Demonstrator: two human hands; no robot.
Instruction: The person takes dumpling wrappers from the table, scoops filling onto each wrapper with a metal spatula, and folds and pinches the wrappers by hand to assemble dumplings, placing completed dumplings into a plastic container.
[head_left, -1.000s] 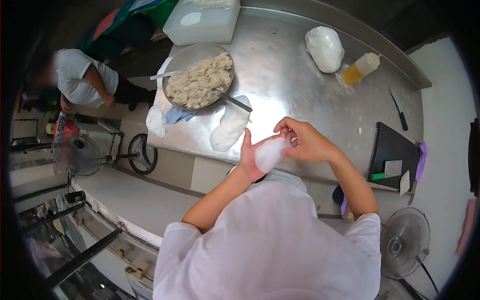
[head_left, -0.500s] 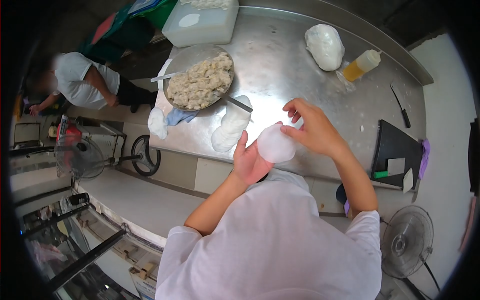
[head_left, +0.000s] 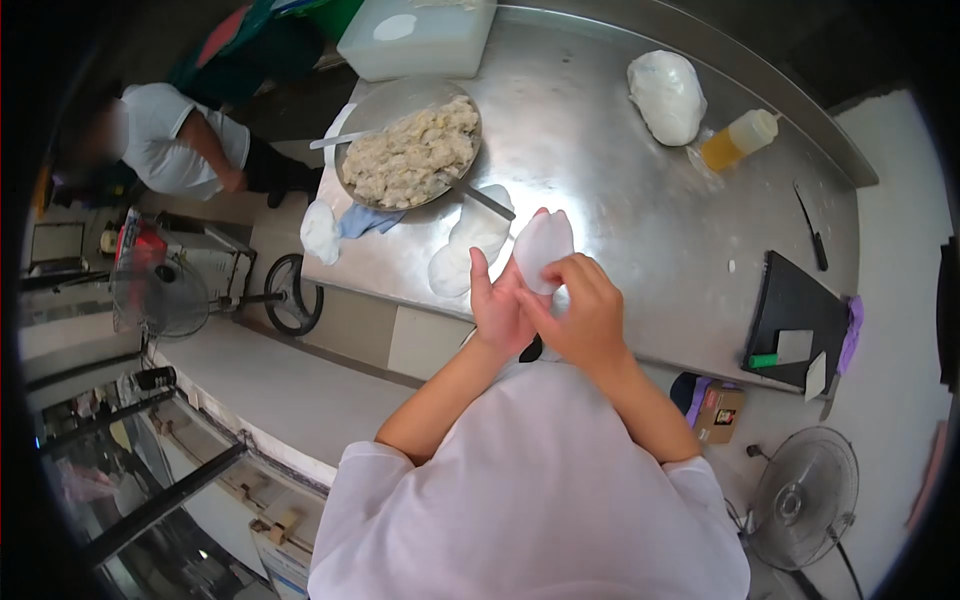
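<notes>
Since the earlier frame the right hand (head_left: 585, 310) has come in from beside the thin white round (head_left: 545, 250) to its near edge, and the round has shifted to lie along the fingers of the left hand (head_left: 502, 308). The left hand is palm up, thumb spread wide, fingers extended beneath the round and mostly covered by it. The right hand's fingers are bent, tips at the round's near edge; whether they pinch it cannot be told. The round is held above the near part of the steel table (head_left: 640, 270). No filling is visible on it; in my judgement, work on this piece is at an early stage, with the handling of its edge in hand. Just beyond the left hand, further white rounds (head_left: 476, 235) lie overlapping on the table, apparently not yet worked. Past them stands a metal bowl (head_left: 375, 107) well filled with a pale, lumpy mixture (head_left: 410, 155), so much material evidently remains. A blue cloth (head_left: 368, 222) lies beside the bowl. Toward the far edge are a plastic tub (head_left: 425, 50), a wrapped white mass (head_left: 667, 98) and a bottle of yellow liquid (head_left: 738, 142).
</notes>
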